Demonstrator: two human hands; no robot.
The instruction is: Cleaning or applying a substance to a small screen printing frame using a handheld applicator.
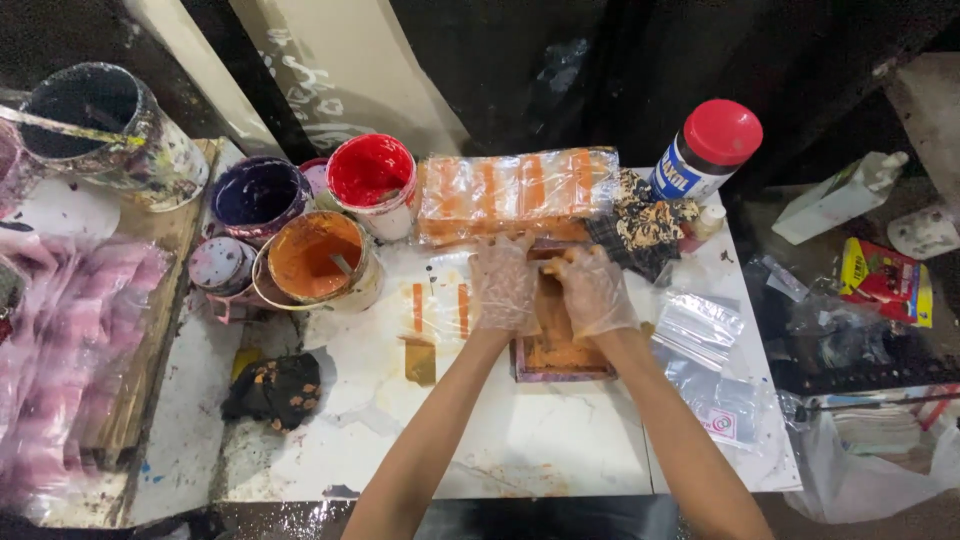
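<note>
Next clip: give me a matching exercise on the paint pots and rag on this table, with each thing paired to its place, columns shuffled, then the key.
Things:
1. red paint pot
2. orange paint pot
3. red-lidded jar
4. dark stained rag

Places:
A. far right of the table, behind the right hand
B. near left part of the table, towards the front edge
C. left of the left hand, nearer than the red pot
D. at the back, left of the orange-striped plastic bags

Pairs: 1-D, 2-C, 3-A, 4-B
</note>
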